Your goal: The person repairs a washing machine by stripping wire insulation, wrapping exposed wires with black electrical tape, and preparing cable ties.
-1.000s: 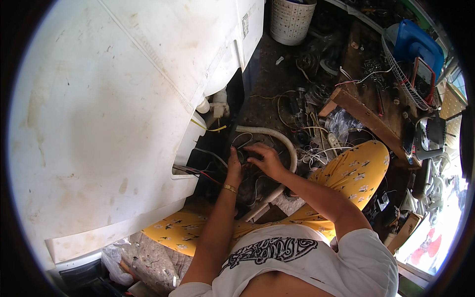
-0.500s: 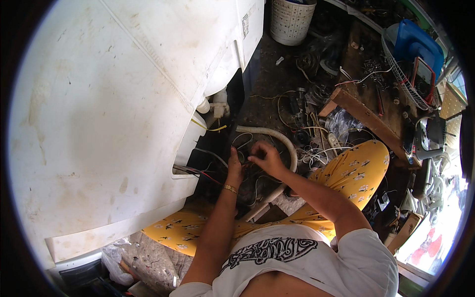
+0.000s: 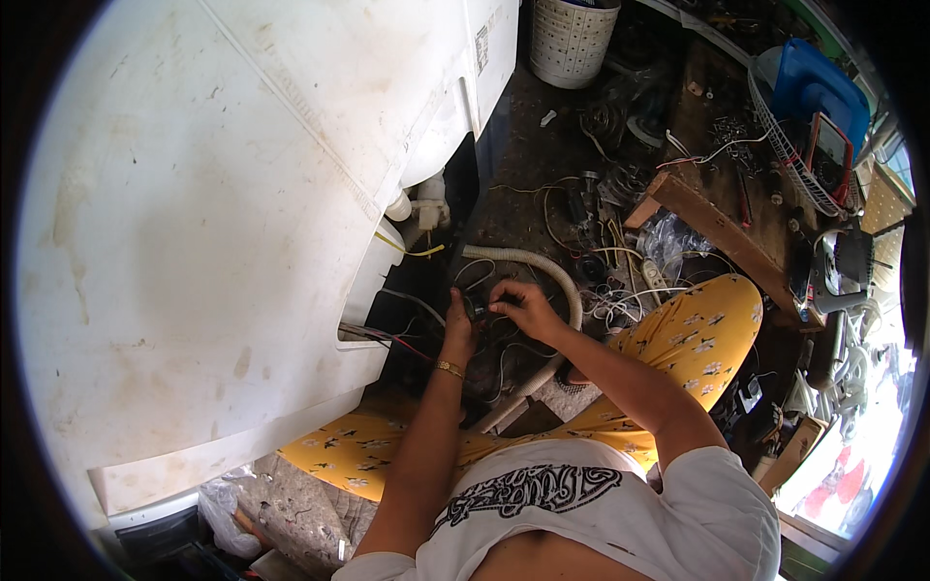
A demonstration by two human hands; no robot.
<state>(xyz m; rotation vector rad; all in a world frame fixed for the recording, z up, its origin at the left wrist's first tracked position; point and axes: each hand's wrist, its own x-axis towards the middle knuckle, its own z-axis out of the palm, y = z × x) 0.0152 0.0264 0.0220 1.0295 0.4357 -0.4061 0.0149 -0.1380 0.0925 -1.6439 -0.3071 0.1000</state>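
Right hand (image 3: 528, 312): fingers outstretched a second ago, now drawn into a narrow pinch; cannot tell whether anything is gripped. Left hand (image 3: 459, 325) holds a small dark part (image 3: 474, 308), visible between the hands. Ribbed hose (image 3: 562, 276) curves beyond; white casing (image 3: 242, 194) at left; pale perforated basket (image 3: 572, 44) farthest.

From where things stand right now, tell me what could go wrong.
The wires running from the white casing toward the left hand could be tugged if it pulls away. The curved hose close to the right hand might get in its way. Anything small dropped could get lost among the tangled cords.
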